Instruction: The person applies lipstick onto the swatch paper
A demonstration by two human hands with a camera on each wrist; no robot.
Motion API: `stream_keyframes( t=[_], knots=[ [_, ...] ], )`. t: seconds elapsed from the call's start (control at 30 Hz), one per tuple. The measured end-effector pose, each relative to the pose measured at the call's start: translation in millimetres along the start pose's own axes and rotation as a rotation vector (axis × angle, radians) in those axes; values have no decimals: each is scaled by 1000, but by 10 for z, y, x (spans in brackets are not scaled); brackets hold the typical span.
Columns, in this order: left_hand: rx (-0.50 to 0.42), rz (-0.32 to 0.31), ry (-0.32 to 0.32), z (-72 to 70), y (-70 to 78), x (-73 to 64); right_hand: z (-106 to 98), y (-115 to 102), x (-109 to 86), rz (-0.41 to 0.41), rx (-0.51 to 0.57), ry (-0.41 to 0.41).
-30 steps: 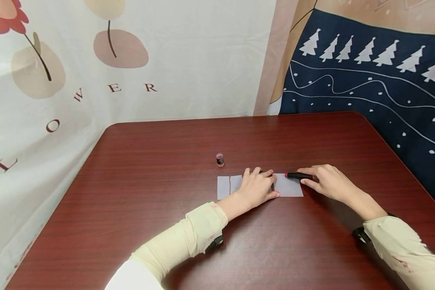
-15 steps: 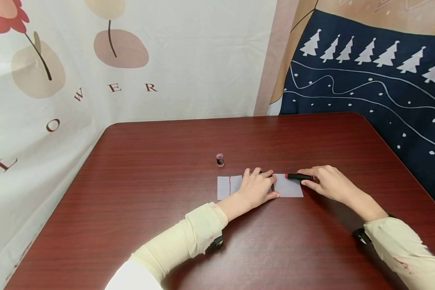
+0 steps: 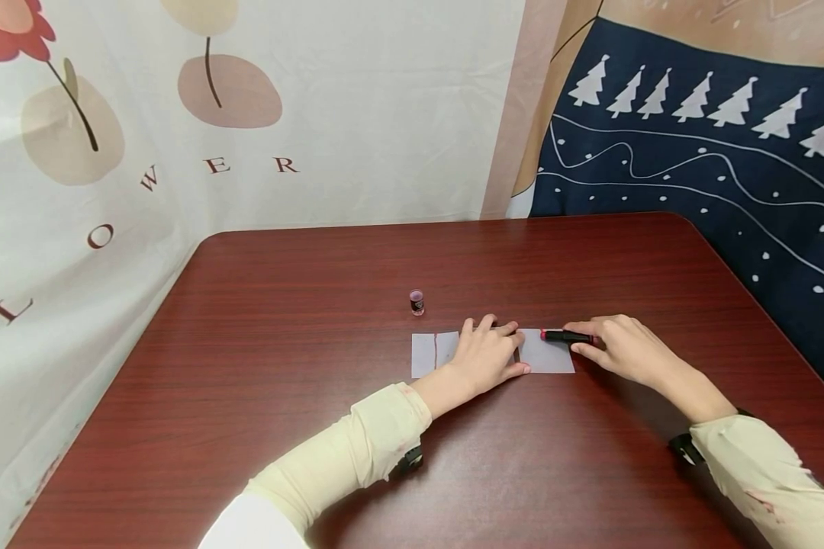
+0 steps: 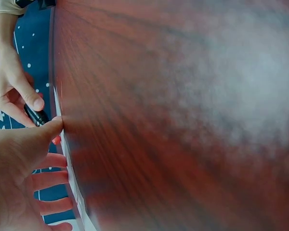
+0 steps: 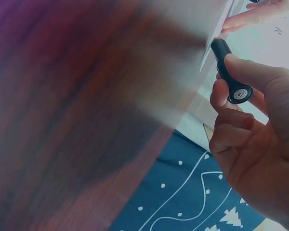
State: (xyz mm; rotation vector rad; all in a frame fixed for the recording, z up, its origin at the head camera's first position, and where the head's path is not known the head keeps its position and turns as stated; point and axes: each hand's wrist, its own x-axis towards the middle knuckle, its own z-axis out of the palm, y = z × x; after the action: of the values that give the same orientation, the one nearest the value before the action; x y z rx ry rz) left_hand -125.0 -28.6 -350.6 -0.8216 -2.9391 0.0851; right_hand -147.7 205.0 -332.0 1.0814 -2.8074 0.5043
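Note:
A strip of white paper (image 3: 545, 358) lies on the table, with a thin reddish-brown line across its left part and a dark line beside my left thumb. My left hand (image 3: 482, 357) rests on the middle of the strip with fingers spread, hiding that part. In my right hand (image 3: 621, 343) I pinch a black-cased lipstick (image 3: 566, 335) between thumb and fingers. It lies almost level, its red tip pointing left over the paper's far right part. From the right wrist, the lipstick (image 5: 224, 62) shows a round white label on its base end.
Behind the strip's left part stands a small clear, pinkish cap (image 3: 416, 303) with a black label. The dark red wooden table (image 3: 281, 320) meets a white printed curtain (image 3: 384, 114) at the back and a navy tree-patterned cloth (image 3: 693, 152) on the right.
My right hand and the lipstick have shifted very slightly toward the near side. The left hand stays in place on the paper, with one finger lifted a touch.

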Motion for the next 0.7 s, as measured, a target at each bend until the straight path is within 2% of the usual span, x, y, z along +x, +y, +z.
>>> stream_keyframes(
  t=[0.7],
  knots=[
    [5, -1, -6, -10, 12, -8, -2, 6, -28, -10, 9, -1]
  ],
)
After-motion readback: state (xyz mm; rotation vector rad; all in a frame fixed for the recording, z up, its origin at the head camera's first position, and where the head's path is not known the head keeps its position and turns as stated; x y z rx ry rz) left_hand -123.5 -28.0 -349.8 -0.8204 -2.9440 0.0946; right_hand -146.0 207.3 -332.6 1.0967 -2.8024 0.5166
